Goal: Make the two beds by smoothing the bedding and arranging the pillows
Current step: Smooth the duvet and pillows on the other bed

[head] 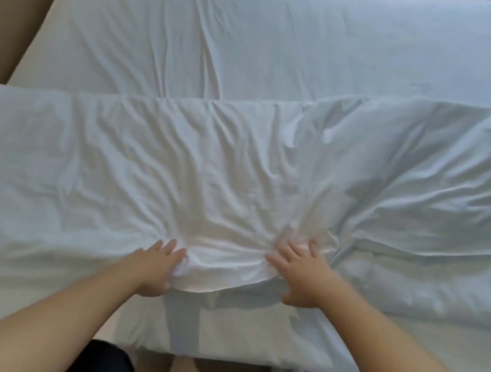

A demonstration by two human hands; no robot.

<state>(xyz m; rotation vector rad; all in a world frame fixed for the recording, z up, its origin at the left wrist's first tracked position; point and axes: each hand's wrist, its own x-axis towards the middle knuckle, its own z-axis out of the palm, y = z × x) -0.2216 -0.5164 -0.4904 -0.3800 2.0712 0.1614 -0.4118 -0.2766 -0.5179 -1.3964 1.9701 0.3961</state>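
While both hands sit on the crumpled white top sheet (223,176), I am working at the side of the near bed (261,339) that is closest to me. My right hand (300,276) is flat and open, fingers spread, pressing the sheet down just in from that side. My left hand (157,265) lies on the sheet's loose edge beside it, with its fingers on top and its thumb low by the edge. I cannot tell if it is pinching the cloth or only pushing on it.

Between the 2 hands the cloth is bunched up, and lots of creases fan out from there across the middle of the near bed. Toward the right end of the near bed the sheet is puffed up in a big fold. The far bed (291,48), past the near bed's far side, has only a few long creases.

I think the step now is smoothing this sheet. To do it well, I would hold my palms flat and slide the 2 hands apart along the near bed's side, so the bunch opens out. Pushing toward the middle would only make more creases. Then I would pull the loose edge softly down over the side closest to me, so the far side does not slip off.
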